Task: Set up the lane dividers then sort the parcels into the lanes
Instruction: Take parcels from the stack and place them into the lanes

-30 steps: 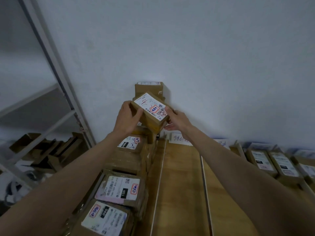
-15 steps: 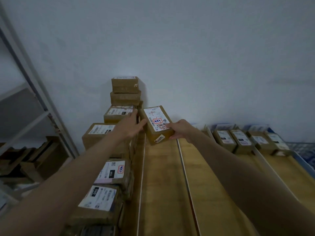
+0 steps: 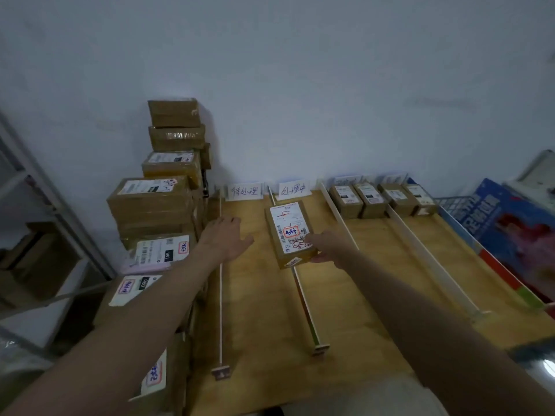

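I note the right hand (image 3: 329, 249) grips the near right corner of the parcel (image 3: 289, 232), fingers curled against its side, fingertips hidden behind the box; the left hand (image 3: 225, 237) hangs over the counter (image 3: 261, 310) with fingers straight and loosely spread, holding nothing; whether it touches the surface I cannot tell. The parcel sits across the far end of the second lane divider (image 3: 304, 307), label up, just near of the handwritten cards (image 3: 292, 190); the stacked parcels (image 3: 156, 202) stand at left; their labels are too blurred to read.
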`<state>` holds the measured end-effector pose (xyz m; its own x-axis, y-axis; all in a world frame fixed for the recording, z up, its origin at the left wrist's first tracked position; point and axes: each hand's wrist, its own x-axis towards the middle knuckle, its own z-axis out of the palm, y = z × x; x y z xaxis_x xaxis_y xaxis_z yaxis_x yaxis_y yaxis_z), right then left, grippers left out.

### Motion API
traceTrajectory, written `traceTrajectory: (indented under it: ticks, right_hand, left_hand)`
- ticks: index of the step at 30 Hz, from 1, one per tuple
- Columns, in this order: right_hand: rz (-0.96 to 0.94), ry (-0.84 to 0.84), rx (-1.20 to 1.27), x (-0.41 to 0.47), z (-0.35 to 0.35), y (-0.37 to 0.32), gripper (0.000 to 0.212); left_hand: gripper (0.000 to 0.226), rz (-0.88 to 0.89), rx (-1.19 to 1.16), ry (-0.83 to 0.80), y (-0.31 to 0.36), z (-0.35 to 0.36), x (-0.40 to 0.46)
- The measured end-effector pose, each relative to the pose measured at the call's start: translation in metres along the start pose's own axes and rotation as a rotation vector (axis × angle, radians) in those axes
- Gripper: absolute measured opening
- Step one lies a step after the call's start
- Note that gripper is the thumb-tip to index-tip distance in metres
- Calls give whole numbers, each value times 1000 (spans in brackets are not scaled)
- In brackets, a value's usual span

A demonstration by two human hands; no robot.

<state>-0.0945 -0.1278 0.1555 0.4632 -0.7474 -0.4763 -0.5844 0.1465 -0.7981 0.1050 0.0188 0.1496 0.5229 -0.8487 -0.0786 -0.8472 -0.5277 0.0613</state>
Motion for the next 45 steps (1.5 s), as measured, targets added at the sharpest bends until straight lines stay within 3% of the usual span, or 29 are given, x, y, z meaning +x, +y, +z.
traceTrajectory:
  ticks: [11,28,45]
  right_hand:
    - [33,109,-42,4,-31,50,36]
    - [-23,4,-196,181,-96,66,38]
    - [80,-103,-216,332,-77,32,35]
  left_hand:
    - [65,47,31,-38,51,24,-12]
    - [58,-139,4,-100,126,74,122]
    - [62,-227,-16,-121,104,117,247]
